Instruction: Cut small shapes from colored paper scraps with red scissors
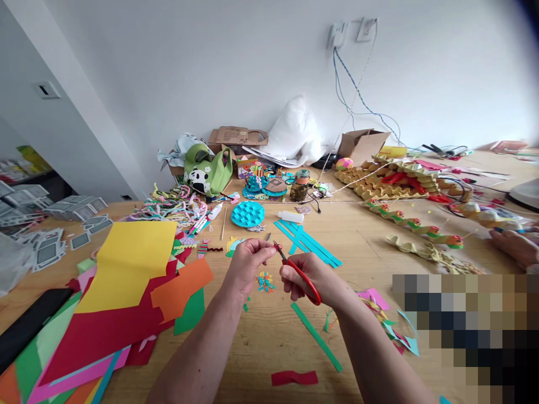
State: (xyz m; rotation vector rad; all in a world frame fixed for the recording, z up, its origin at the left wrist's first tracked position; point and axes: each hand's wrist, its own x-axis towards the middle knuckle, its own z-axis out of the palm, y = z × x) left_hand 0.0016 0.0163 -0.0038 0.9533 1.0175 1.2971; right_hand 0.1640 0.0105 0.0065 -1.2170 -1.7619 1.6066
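Observation:
My right hand [305, 275] grips red-handled scissors [302, 279], their blades pointing up and left toward my other hand. The fingers of my left hand [251, 259] are pinched together near the blade tips; what they hold is too small to make out, though a bit of red shows beside the blades. Just below both hands lies a small heap of tiny paper bits [265, 281] in orange, blue, yellow and green. A green paper strip [316, 336] and a red paper piece [295, 378] rest on the wooden table [252, 359] nearer to me.
Coloured paper sheets [126, 264] pile up at left. Blue strips [311, 244], a white glue bottle [290, 216] and a blue round woven piece [247, 214] lie beyond my hands. Egg cartons [379, 182] stand at right, where another person's hand [516, 247] shows.

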